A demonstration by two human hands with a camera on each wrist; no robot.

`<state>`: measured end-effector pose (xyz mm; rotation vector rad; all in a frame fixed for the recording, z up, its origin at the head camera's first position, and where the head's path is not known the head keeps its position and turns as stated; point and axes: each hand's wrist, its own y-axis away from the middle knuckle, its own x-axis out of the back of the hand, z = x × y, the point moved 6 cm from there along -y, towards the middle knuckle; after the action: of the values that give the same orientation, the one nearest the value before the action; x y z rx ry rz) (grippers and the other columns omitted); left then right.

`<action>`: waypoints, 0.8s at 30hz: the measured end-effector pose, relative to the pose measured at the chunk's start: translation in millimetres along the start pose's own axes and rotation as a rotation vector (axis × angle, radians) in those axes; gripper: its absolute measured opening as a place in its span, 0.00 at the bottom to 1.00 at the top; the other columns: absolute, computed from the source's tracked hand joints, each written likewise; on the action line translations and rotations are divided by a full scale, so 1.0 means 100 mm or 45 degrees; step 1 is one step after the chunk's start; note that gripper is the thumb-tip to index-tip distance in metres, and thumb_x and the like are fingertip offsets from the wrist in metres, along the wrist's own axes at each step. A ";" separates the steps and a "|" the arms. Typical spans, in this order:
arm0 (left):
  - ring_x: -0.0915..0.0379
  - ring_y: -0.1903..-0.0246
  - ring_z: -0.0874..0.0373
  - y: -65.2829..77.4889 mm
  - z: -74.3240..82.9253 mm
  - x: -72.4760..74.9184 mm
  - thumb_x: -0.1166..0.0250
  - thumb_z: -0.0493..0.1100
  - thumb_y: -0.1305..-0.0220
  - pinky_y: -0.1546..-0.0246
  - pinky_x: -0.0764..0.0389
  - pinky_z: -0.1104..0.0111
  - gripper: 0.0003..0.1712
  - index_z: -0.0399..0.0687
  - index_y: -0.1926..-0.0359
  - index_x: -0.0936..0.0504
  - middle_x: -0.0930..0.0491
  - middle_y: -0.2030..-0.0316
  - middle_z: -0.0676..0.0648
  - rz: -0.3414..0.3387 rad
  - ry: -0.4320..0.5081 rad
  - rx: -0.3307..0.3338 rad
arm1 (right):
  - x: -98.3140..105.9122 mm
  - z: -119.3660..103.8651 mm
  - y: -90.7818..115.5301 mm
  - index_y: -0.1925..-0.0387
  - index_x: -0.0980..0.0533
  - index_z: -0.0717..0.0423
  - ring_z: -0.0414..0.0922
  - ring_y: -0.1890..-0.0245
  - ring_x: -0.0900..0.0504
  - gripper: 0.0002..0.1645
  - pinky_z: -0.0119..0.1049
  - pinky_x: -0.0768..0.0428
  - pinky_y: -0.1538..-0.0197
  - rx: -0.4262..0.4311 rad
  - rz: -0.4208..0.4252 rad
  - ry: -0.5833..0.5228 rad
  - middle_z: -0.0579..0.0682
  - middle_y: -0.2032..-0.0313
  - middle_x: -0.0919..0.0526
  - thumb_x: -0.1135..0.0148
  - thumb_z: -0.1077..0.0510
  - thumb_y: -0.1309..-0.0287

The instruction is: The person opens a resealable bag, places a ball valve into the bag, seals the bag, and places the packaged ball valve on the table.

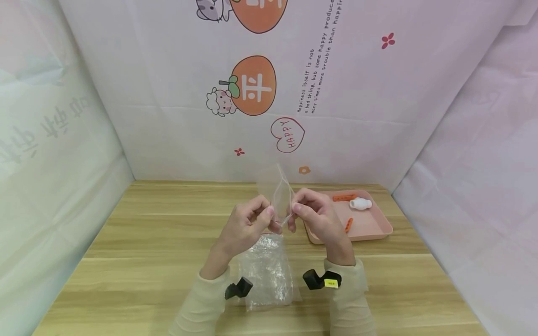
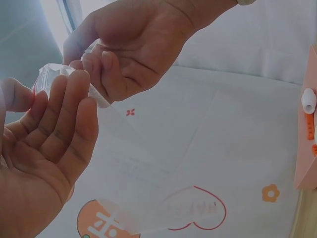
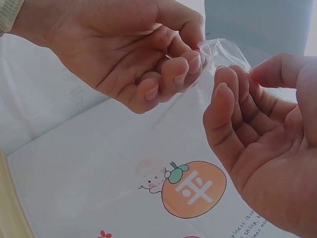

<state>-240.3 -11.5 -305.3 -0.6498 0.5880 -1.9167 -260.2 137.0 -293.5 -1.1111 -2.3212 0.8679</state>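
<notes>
Way through on the left, tray (image 1: 374, 226) on the right.
A hand could pass over the desk (image 1: 143, 242) left of the left hand (image 1: 244, 225), or on the tray's near side, right of the right sleeve (image 1: 348, 298). In the way: the bag (image 1: 281, 196) pinched between both hands, the tray near the right hand (image 1: 318, 215), the plastic (image 1: 269, 273) between right sleeve and left sleeve (image 1: 203, 303), and the cloth (image 1: 357, 102) behind the desk.

A small screened-off work booth is suggested: a wood-grain surface (image 1: 147, 261) is enclosed on three sides by pale printed sheeting (image 1: 168, 116).
</notes>
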 end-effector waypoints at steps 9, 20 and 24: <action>0.16 0.76 0.54 0.01 -0.03 0.05 0.48 0.28 0.32 0.76 0.16 0.67 0.09 0.35 0.70 0.27 0.20 0.77 0.39 -0.001 -0.095 0.026 | 0.03 -0.01 0.00 0.71 0.31 0.69 0.42 0.82 0.22 0.15 0.36 0.20 0.79 -0.044 0.047 0.110 0.57 0.80 0.26 0.48 0.60 0.30; 0.27 0.79 0.62 0.03 -0.20 0.21 0.47 0.38 0.31 0.82 0.29 0.73 0.13 0.45 0.74 0.25 0.18 0.77 0.48 0.021 -0.413 0.446 | -0.02 0.01 0.01 0.69 0.28 0.65 0.44 0.81 0.22 0.11 0.35 0.19 0.74 -0.118 0.036 0.305 0.57 0.80 0.23 0.45 0.61 0.30; 0.27 0.77 0.58 0.05 -0.28 0.32 0.47 0.40 0.33 0.78 0.29 0.70 0.14 0.48 0.77 0.25 0.18 0.77 0.51 0.108 -0.480 0.611 | -0.05 0.06 -0.01 0.68 0.28 0.64 0.44 0.80 0.23 0.07 0.34 0.19 0.74 -0.131 0.014 0.383 0.57 0.79 0.23 0.46 0.66 0.32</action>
<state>-267.6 -39.0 -323.5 -0.6345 -0.0836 -1.7078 -260.9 130.3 -298.0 -1.2062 -2.1301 0.5464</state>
